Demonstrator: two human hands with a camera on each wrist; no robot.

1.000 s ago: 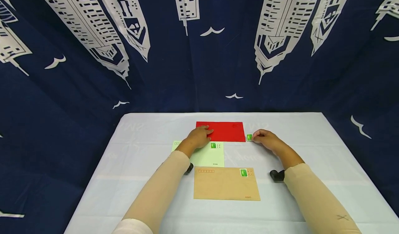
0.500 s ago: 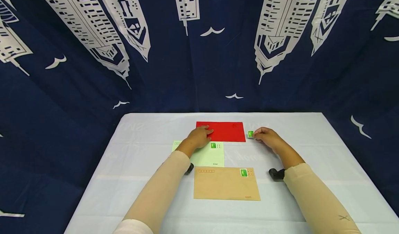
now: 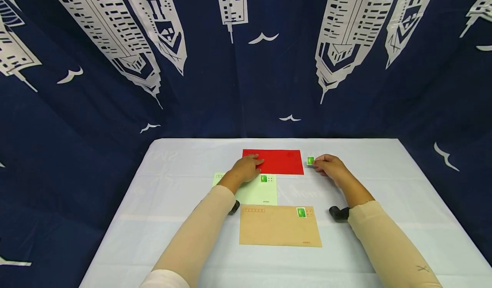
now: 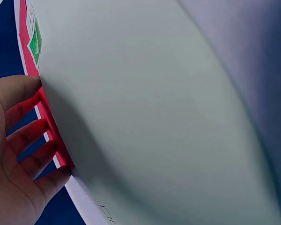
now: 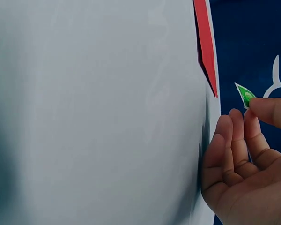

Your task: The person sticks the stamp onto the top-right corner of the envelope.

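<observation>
My left hand [image 3: 246, 168] rests on the left part of a red envelope [image 3: 283, 162], its fingers spread and pressing the paper. In the left wrist view, the fingertips [image 4: 48, 149] touch the red surface, with the thumb near the edge of the pale green envelope. My right hand [image 3: 331, 167] pinches a small green stamp [image 3: 310, 160] with a white border between thumb and index finger. The stamp is held just right of the red envelope's right end; the right wrist view shows the stamp [image 5: 246, 95] tilted, the other fingers loosely curled below it.
Below the red envelope lies a pale green envelope [image 3: 257, 193] with a green stamp at its upper right, partly covered by my left arm. A brown envelope [image 3: 278, 228], also stamped, lies nearer me. All are on a white-covered table [image 3: 184, 160] before a dark blue printed curtain [image 3: 230, 87].
My right hand has moved slightly away from me and to the right with the stamp, widening its distance from the red envelope. The left hand has stayed in place.
</observation>
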